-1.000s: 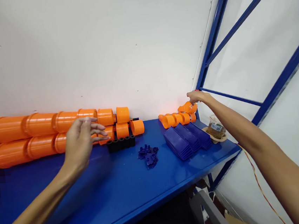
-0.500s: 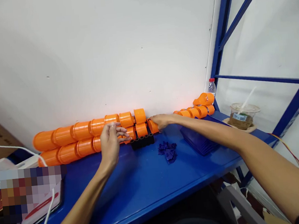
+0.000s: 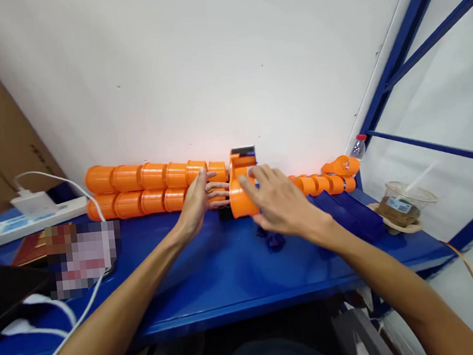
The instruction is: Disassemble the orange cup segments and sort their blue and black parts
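Observation:
My right hand is wrapped around the right side of an orange plastic cylinder piece, with its thumb and fingers over the surface. Behind that piece an orange and black part stands up higher; I cannot tell whether they are joined. My left hand has its fingers stretched out to the right, their tips close to the piece's left edge. Two stacked rows of nested orange cups lie along the wall behind the left hand. Small dark blue plastic pieces lie on the blue tabletop, partly covered by the right hand.
On the right are dark blue curved sheets, smaller orange pieces, a bottle and a drink cup with a straw. A power strip with white cables sits at left. A blue metal frame rises at right.
My right hand has brought the orange piece up and nearer to my left hand. The left hand remains beside the cup rows. The camera view has turned left.

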### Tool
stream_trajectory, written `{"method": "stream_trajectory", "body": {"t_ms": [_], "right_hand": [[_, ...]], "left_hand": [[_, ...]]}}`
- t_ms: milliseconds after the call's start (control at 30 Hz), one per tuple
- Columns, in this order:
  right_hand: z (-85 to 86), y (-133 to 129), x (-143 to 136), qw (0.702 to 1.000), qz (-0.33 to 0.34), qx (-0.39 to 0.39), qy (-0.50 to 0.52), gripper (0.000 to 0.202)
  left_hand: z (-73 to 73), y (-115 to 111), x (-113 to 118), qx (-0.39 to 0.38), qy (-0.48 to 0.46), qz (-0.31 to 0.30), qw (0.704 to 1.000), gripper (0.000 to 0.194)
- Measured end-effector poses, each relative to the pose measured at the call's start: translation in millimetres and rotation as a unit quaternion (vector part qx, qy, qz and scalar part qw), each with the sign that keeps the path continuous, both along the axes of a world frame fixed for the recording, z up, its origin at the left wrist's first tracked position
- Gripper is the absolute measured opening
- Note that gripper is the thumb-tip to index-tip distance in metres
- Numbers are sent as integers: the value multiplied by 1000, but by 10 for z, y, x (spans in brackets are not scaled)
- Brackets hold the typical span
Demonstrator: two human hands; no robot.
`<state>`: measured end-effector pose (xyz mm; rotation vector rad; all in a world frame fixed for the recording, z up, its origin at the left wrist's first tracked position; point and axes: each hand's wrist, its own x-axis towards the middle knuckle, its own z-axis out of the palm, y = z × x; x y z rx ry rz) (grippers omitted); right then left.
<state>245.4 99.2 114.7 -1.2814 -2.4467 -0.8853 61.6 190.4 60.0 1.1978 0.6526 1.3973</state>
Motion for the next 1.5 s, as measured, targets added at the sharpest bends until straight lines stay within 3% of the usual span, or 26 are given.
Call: {"method": "stream_trajectory", "body": {"t_ms": [100,233,300,367,433,500,833,1000,1133,1200,1267,1333,1500], "right_hand": [[-221,-24,-221,995,93,-22,2,56],[-454,206,-228,968,220,-57,105,36],[-523,357,-153,959,194,-47,200,26],[-566,475,-86,962,96,-18,253,29],[-584,536,-53,972,14,-8,236,36],[-578,544,-55,981,-18,-19,190,38],[-493,501,-47,991,-10,-65,118,38],[-365,493,196,984,27,-95,147,27],[-147,469,521,951,10,-137,276,21],[-61,465,681,925,-11,-246,289,24],[-21,471,807,882,-42,-395,253,29],[-28,489,883,839,-80,-492,216,29],[-130,564,879,808,-111,-537,213,27]], "left_hand": [[31,-28,-8,8,-4,-39,999,59],[35,-47,0,17,35,4,999,52],[5,-56,25,17,46,5,999,53],[-44,-74,57,21,70,-1,997,54],[-96,-96,84,34,111,4,993,55],[-138,-113,95,47,150,5,988,59],[-131,-115,81,25,187,-66,980,60],[37,-60,-96,-75,170,-145,972,47],[138,-2,-224,-93,102,-83,987,35],[128,2,-201,-99,82,-63,990,33],[100,-16,-139,-113,87,-69,987,35],[75,-50,-76,-121,97,-82,984,38],[37,-118,-13,-103,103,-111,983,39]]}}
